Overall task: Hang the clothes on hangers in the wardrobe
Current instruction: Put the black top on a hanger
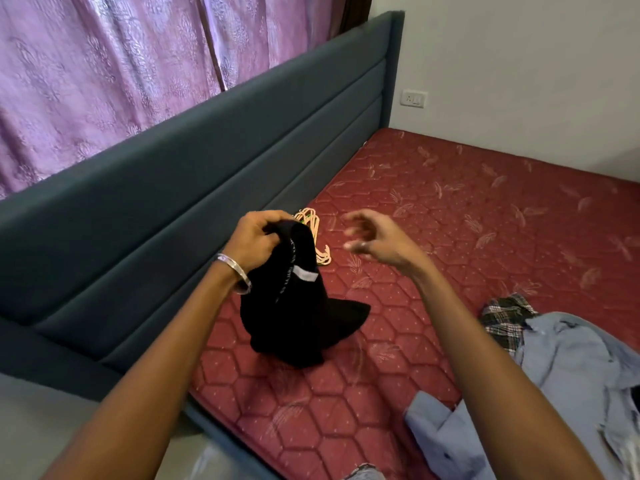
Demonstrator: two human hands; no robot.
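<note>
My left hand (254, 237) grips the top of a black garment (294, 317) and holds it up, so that its lower part rests bunched on the red mattress (467, 220). A white label shows on the black cloth. To the right of the garment my right hand (374, 237) hovers in the air, blurred, fingers loosely curled and holding nothing. Behind the garment, partly hidden by it, a bundle of pale hangers (317, 233) lies on the mattress near the headboard.
A dark grey padded headboard (207, 188) runs along the left, with purple curtains (104, 74) behind it. A light blue shirt (561, 382) and a plaid garment (505, 313) lie at the right on the mattress. A white wall with a socket (414, 98) stands beyond.
</note>
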